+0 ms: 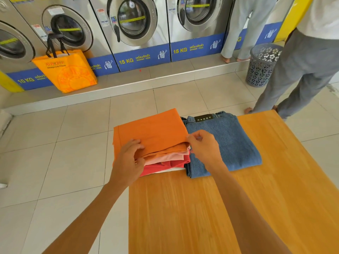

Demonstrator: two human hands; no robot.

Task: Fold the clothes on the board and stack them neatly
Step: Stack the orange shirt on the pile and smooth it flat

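At far left corner of tabletop [256, 198], left hand [128, 162] and right hand [205, 145] are pinching near edge of orange cloth [152, 131] topping folded stack [165, 162]; fingers are gripping fabric. Folded jeans [225, 143] are lying just beside, touching.

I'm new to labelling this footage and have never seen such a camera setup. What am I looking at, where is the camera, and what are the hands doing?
There is no machine here: a person wears one wide camera on the head, looking down at their own arms. The place is a laundromat, with washers behind. On the wooden board lie a stack of folded clothes, topped by an orange cloth, and folded jeans beside it. The left hand grips the stack's near edge; the right hand pinches the orange cloth's corner, seemingly squaring it up.
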